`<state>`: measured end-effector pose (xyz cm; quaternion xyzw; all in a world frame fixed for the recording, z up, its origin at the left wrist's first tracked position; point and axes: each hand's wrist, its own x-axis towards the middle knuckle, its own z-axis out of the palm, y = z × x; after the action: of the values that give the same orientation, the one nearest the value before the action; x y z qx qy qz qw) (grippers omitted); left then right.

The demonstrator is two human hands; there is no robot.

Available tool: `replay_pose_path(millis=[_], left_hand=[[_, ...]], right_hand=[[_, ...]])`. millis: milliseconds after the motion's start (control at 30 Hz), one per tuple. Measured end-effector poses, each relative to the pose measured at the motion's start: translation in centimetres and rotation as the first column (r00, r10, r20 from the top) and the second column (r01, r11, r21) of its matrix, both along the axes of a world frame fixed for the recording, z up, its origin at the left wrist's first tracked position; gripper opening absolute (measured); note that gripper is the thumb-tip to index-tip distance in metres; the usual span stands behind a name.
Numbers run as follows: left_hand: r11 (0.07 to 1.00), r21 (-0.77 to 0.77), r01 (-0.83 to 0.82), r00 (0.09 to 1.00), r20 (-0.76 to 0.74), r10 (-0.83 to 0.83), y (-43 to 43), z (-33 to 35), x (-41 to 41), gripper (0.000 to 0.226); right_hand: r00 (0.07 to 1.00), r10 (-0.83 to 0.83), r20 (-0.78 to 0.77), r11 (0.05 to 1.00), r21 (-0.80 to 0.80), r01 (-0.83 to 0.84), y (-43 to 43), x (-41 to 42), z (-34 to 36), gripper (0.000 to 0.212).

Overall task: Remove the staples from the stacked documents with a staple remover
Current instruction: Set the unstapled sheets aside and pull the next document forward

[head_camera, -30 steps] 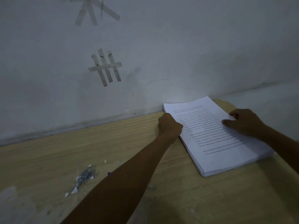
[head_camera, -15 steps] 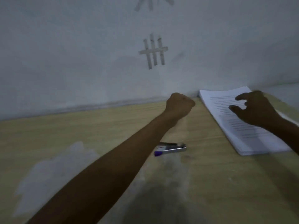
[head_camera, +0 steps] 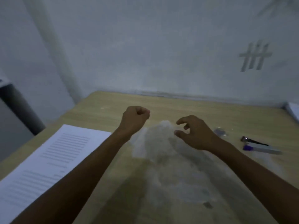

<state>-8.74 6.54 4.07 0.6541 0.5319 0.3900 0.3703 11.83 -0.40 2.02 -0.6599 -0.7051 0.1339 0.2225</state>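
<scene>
A stack of printed documents [head_camera: 48,159] lies at the near left of the wooden table [head_camera: 186,107]. My left hand [head_camera: 135,119] hovers above the table's middle as a closed fist with nothing visible in it. My right hand [head_camera: 194,133] hangs beside it, fingers loosely curled and holding nothing. The staple remover [head_camera: 258,146], silver with a purple end, lies on the table right of my right hand. A corner of a second paper stack [head_camera: 293,110] shows at the far right edge.
A small heap of pulled staples [head_camera: 220,132] sits between my right hand and the remover. A worn pale patch [head_camera: 161,143] marks the tabletop. The wall runs along the table's back edge; a dark cabinet [head_camera: 14,110] stands at the left.
The view has swung left: the right-hand stack slid almost out of frame and a left stack appeared. Both hands left the right stack and now hover over the table's middle.
</scene>
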Motion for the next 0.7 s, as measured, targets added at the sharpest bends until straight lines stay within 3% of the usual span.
replay_pose_path(millis=[200, 400, 567, 700], left_hand=[[0.972, 0.005, -0.233, 0.966, -0.111, 0.232, 1.2, -1.4, -12.8, 0.018], [0.905, 0.032, -0.425, 0.872, -0.253, 0.418, 2.5, -3.1, -21.5, 0.028], [0.837, -0.026, -0.546, 0.738, -0.488, 0.466, 3.3, -4.2, -24.8, 0.053], [0.842, -0.005, -0.54, 0.667, -0.612, 0.424, 3.1, -4.8, -25.3, 0.061]], right_hand=[[0.989, 0.149, -0.016, 0.985, -0.08, -0.15, 3.3, -10.6, -0.4, 0.048], [0.979, 0.199, -0.052, 0.969, -0.137, -0.204, 5.8, -17.8, -2.0, 0.058], [0.989, 0.134, -0.065, 0.983, -0.12, -0.141, 7.1, -21.1, -3.0, 0.082], [0.986, 0.138, 0.091, 0.986, -0.108, -0.128, 7.6, -22.9, -3.6, 0.09]])
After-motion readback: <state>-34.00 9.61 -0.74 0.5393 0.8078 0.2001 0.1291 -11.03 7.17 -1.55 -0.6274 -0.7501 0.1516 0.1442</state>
